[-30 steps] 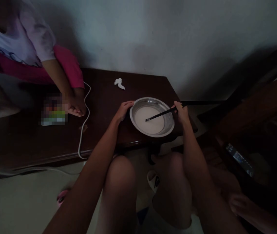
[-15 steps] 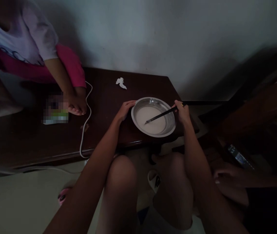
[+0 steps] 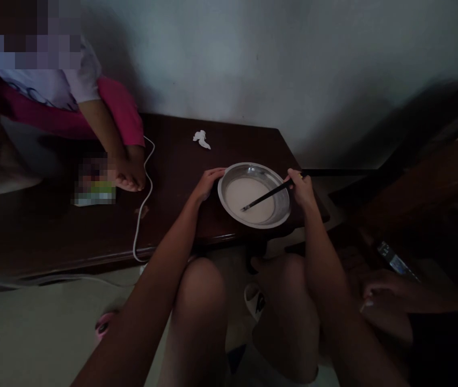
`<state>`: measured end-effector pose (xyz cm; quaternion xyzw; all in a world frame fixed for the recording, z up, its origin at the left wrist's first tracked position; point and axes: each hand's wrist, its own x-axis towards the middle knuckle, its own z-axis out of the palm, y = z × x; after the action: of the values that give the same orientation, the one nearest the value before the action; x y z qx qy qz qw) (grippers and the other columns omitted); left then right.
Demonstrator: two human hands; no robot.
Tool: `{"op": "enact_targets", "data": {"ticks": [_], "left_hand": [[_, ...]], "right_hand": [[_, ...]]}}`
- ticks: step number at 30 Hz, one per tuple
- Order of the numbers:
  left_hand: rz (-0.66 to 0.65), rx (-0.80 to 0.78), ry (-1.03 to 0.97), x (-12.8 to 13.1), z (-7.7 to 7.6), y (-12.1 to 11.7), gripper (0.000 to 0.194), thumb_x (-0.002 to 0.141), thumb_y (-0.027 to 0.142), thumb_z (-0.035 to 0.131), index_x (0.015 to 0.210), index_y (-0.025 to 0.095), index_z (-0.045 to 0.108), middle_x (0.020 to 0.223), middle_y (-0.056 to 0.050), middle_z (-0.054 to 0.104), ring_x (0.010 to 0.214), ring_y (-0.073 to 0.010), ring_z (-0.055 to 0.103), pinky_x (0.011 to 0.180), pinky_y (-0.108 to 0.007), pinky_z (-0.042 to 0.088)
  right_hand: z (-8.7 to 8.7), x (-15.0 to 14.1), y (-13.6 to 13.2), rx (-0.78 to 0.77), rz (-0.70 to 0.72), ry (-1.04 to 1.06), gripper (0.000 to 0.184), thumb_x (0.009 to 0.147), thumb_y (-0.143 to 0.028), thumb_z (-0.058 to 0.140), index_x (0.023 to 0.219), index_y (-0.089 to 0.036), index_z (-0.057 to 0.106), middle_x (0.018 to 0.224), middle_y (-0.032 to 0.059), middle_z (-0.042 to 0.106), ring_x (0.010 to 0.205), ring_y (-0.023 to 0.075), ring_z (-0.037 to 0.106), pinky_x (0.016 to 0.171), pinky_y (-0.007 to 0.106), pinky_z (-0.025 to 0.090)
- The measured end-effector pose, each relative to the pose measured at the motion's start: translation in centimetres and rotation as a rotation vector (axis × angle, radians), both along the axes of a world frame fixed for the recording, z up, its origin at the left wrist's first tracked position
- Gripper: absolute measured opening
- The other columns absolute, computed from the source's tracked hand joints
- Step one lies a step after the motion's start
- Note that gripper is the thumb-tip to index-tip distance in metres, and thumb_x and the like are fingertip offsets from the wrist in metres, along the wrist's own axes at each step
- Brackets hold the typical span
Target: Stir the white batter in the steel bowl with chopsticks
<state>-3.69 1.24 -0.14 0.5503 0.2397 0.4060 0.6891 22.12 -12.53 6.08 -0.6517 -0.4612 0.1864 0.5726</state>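
A round metal bowl [image 3: 255, 171] stands on the dark wooden bench [image 3: 174, 177], close to its front edge. Whitish, milky liquid [image 3: 239, 191] partly fills it. My left hand [image 3: 208, 184] grips the bowl's left rim, fingers along the outside. On the opposite side, my right hand [image 3: 302, 188] is closed around dark chopsticks [image 3: 267, 195] with silvery tips. They slant down to the left, and their tips are in the liquid. I cannot tell whether this hand also touches the rim.
A crumpled white tissue [image 3: 202, 140] lies behind the bowl. A white cable [image 3: 139, 215] crosses the bench to the left, where a person in pink trousers [image 3: 122, 110] sits beside a pack. Another person's hand [image 3: 382, 287] is at lower right, near a remote control [image 3: 397, 262].
The chopstick tips have shifted slightly to the right and toward me in the liquid. My left hand stays on the bowl. The other person's hand at lower right has moved a little.
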Motion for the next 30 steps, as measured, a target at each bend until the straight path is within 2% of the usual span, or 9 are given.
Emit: {"op": "enact_targets", "data": {"ticks": [4, 8, 12, 17, 21, 26, 30], "left_hand": [[0.007, 0.004, 0.001, 0.0, 0.0, 0.0, 0.034, 0.068, 0.041, 0.069, 0.090, 0.016, 0.078, 0.104, -0.008, 0.074, 0.106, -0.0267, 0.062, 0.098, -0.037, 0.042], [0.003, 0.007, 0.013, -0.1, 0.1, -0.1, 0.036, 0.069, 0.041, 0.069, 0.093, 0.016, 0.078, 0.107, -0.009, 0.073, 0.107, -0.0272, 0.061, 0.097, -0.037, 0.042], [0.001, 0.016, 0.024, -0.2, 0.3, -0.2, 0.037, 0.070, 0.043, 0.068, 0.093, 0.016, 0.078, 0.107, -0.008, 0.073, 0.108, -0.0279, 0.061, 0.098, -0.038, 0.042], [-0.006, 0.028, 0.023, -0.1, 0.4, -0.2, 0.034, 0.070, 0.042, 0.067, 0.090, 0.017, 0.078, 0.105, -0.008, 0.074, 0.108, -0.0273, 0.060, 0.099, -0.038, 0.041], [0.000, 0.029, 0.024, -0.2, 0.4, -0.2, 0.034, 0.070, 0.042, 0.067, 0.090, 0.016, 0.078, 0.105, -0.008, 0.074, 0.108, -0.0273, 0.061, 0.099, -0.037, 0.042], [0.008, 0.024, 0.035, -0.1, 0.2, -0.1, 0.035, 0.069, 0.042, 0.067, 0.091, 0.016, 0.078, 0.106, -0.008, 0.074, 0.108, -0.0274, 0.061, 0.098, -0.037, 0.042], [0.002, 0.035, 0.039, -0.2, 0.2, -0.1, 0.036, 0.070, 0.042, 0.066, 0.092, 0.016, 0.078, 0.106, -0.008, 0.074, 0.109, -0.0274, 0.060, 0.098, -0.037, 0.042]], "right_hand": [[0.0, 0.3, 0.2, 0.045, -0.098, -0.027, 0.043, 0.081, -0.052, 0.059, 0.053, -0.020, 0.060, 0.047, -0.0040, 0.043, 0.050, 0.0093, 0.040, 0.055, 0.026, 0.034], [-0.3, 0.7, 0.3, -0.031, -0.005, -0.042, 0.045, 0.080, -0.054, 0.059, 0.051, -0.020, 0.058, 0.045, -0.0041, 0.039, 0.049, 0.0099, 0.040, 0.055, 0.026, 0.035], [-0.5, 0.7, 0.5, 0.010, -0.055, -0.026, 0.046, 0.079, -0.058, 0.058, 0.052, -0.020, 0.058, 0.047, -0.0039, 0.042, 0.050, 0.0099, 0.040, 0.056, 0.027, 0.035], [-0.2, 0.6, 0.3, -0.007, 0.018, -0.041, 0.046, 0.077, -0.057, 0.061, 0.049, -0.020, 0.057, 0.045, -0.0036, 0.041, 0.049, 0.0104, 0.040, 0.055, 0.027, 0.033], [-0.1, 0.7, 0.1, 0.046, -0.079, -0.042, 0.046, 0.078, -0.059, 0.059, 0.053, -0.021, 0.058, 0.049, -0.0026, 0.048, 0.051, 0.0107, 0.041, 0.056, 0.027, 0.035], [-0.2, 1.3, -0.1, -0.017, 0.007, -0.051, 0.045, 0.077, -0.058, 0.061, 0.052, -0.021, 0.056, 0.048, -0.0027, 0.047, 0.050, 0.0106, 0.041, 0.055, 0.027, 0.035], [-0.1, 1.8, -0.4, 0.045, -0.110, -0.033, 0.046, 0.076, -0.060, 0.059, 0.053, -0.021, 0.056, 0.049, -0.0031, 0.046, 0.050, 0.0105, 0.039, 0.054, 0.027, 0.033]]}}
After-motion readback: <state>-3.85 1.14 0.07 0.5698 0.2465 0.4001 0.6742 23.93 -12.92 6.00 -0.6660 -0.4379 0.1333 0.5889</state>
